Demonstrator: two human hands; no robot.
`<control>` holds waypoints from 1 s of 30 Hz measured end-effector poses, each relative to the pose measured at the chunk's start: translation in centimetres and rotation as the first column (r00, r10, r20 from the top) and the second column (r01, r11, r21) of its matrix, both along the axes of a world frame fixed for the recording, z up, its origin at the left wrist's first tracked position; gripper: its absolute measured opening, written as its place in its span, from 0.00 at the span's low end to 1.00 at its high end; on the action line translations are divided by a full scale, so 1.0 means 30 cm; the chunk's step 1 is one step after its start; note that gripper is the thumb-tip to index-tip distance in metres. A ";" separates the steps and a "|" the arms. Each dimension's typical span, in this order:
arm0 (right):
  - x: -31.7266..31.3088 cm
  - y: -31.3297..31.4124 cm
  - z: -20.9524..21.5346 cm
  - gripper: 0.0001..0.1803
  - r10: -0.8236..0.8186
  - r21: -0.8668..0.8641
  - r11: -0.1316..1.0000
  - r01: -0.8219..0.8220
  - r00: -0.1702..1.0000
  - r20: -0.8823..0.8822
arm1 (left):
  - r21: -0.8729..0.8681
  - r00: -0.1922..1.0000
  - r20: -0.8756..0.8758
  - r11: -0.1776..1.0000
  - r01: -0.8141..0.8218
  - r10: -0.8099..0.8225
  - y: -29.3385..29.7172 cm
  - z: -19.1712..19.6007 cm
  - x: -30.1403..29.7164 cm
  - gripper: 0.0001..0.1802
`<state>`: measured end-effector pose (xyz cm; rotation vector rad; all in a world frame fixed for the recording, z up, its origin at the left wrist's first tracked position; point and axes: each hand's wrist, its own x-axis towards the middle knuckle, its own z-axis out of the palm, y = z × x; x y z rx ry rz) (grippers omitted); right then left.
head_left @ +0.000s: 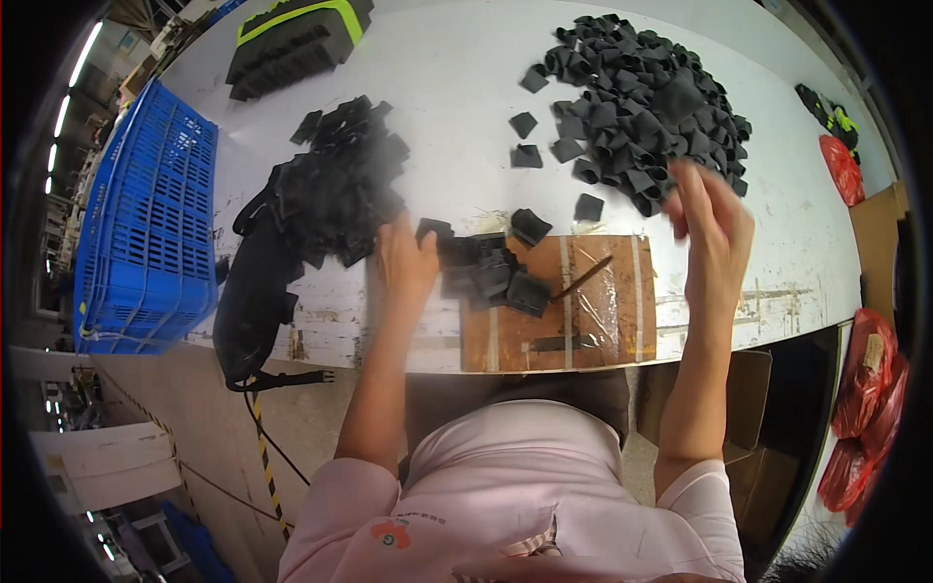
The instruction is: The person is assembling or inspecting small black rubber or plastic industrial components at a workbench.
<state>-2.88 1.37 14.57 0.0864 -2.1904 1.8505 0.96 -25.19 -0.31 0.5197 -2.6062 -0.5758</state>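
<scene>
My left hand (pixel 406 260) rests on the white table (pixel 457 87), its fingers touching a small stack of black fabric pieces (pixel 491 275) that lies on the left part of a brown board (pixel 603 311). My right hand (pixel 714 228) is lifted with fingers apart, blurred, at the near edge of a big heap of black folded pieces (pixel 646 102). Nothing shows in that hand. A thin dark stick (pixel 581 280) lies on the board. Another pile of black pieces (pixel 345 180) sits left of my left hand.
A blue plastic crate (pixel 146 223) stands at the table's left end. A black bag with a strap (pixel 255 291) hangs over the near edge. A black and green foam block (pixel 292 39) lies far left. Red bags (pixel 860 389) sit at the right.
</scene>
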 end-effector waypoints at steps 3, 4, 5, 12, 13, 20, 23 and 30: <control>0.180 -0.009 -0.110 0.14 0.147 0.016 0.989 -0.149 0.985 0.091 | -0.002 0.995 0.102 1.000 0.017 -0.017 -0.063 -0.071 0.001 0.15; 0.229 -0.019 -0.138 0.11 0.298 -0.035 0.954 -0.297 0.937 0.185 | -0.037 0.997 0.028 0.997 0.074 -0.073 -0.090 -0.083 0.004 0.11; 0.260 -0.025 -0.184 0.09 0.411 0.105 0.898 -0.426 0.900 0.144 | -0.076 0.990 -0.043 0.988 0.133 -0.136 -0.108 -0.083 0.014 0.08; 0.293 -0.202 -0.226 0.10 0.428 0.315 0.850 -0.423 0.902 0.058 | 0.706 0.923 -0.126 0.621 0.340 -0.363 -0.003 0.181 0.112 0.03; 0.285 -0.220 -0.230 0.10 0.315 0.282 0.908 -0.310 0.949 0.030 | 0.780 0.886 -0.135 0.504 0.372 -0.444 0.037 0.212 0.138 0.04; 0.270 -0.177 -0.248 0.08 0.672 -0.818 0.563 -0.115 0.640 0.373 | 0.831 0.910 -0.315 -0.541 0.128 -0.268 0.184 0.230 0.240 0.11; 0.274 -0.150 -0.261 0.06 0.683 -0.830 0.547 -0.106 0.630 0.370 | 0.904 0.900 -0.265 -0.413 0.108 -0.346 0.215 0.231 0.248 0.10; 0.285 -0.129 -0.280 0.07 0.491 -0.426 0.847 -0.319 0.777 0.394 | 0.979 0.893 -0.179 -0.168 0.119 -0.414 0.256 0.220 0.250 0.04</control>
